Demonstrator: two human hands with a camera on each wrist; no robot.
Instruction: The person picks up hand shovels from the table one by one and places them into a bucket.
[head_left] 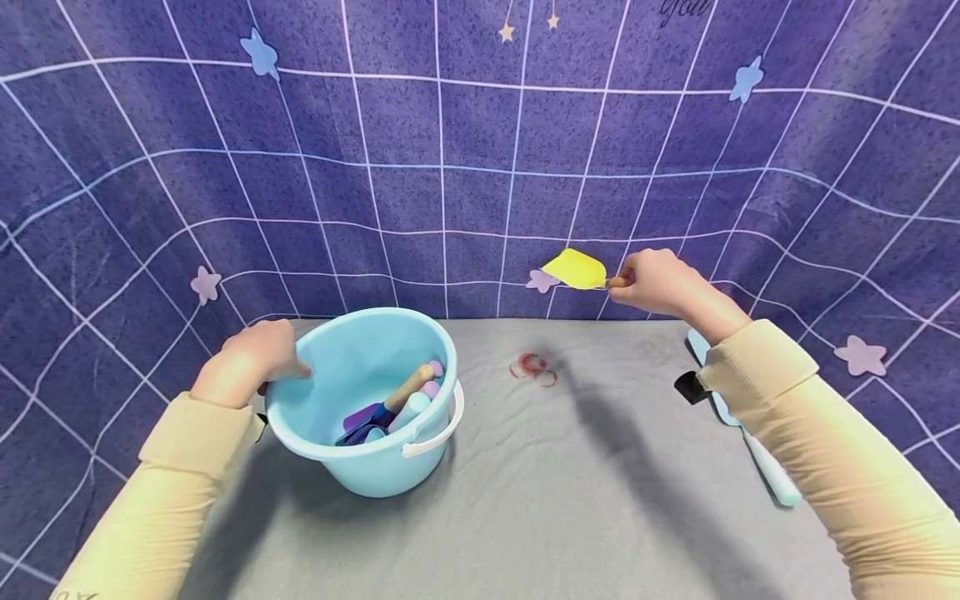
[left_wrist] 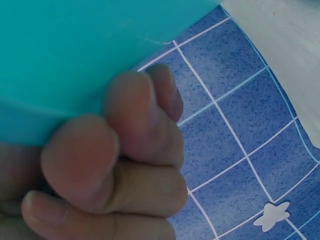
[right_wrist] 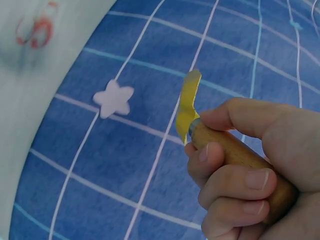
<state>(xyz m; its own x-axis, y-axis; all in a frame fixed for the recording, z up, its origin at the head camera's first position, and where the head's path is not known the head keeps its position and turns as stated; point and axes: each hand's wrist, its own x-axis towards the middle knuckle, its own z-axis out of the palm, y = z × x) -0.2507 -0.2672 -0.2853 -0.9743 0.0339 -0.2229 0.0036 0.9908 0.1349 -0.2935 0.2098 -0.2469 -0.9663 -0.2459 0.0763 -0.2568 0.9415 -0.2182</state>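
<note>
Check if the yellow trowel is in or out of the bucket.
Out: the right hand holds the yellow trowel by its wooden handle, away from the bucket.

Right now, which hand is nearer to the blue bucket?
Left hand, gripping the bucket by its rim; the right hand holds a yellow scoop, away to the bucket's right.

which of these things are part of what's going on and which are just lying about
Apparently in the job:
yellow shovel, gripped by the right fingers
blue bucket, held by the left fingers
tools inside it

Apparently just lying about:
light-blue tool on the grey cloth
red marks on that cloth
</note>
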